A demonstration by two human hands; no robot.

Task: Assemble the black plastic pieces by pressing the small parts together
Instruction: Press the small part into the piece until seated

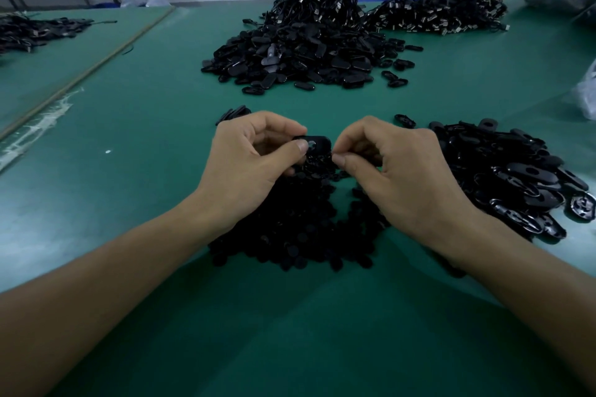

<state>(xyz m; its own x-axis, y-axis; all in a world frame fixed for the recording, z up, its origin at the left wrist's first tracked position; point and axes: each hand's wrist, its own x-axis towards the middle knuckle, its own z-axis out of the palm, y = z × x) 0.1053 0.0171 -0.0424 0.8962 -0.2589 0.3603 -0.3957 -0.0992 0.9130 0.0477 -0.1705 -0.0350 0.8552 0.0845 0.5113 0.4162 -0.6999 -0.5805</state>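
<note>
Going left to right: the left hand (254, 158) is curling in. Its thumb and forefinger are pinching the left end of the oval piece (317, 143), with the thumb pad lying on the top face beside the round hole. The other fingers are tucking underneath, hidden. The oval piece is sitting dead centre between the two hands, long axis running left-right, just above the far edge of the heap of small parts (300, 232) on the green table (129, 138). The right hand (396, 167) is curling just as tight, thumb and forefinger tips pinching the piece's right end. I'm not able to tell whether a small part is also sitting between those tips, too dark. Both hands are touching it, so neither is nearer. I'm judging the press-fit as the step in hand, with the squeeze needing to go square to that top face. The pile of oval shells (516, 177) is lying just right of the right hand.
</note>
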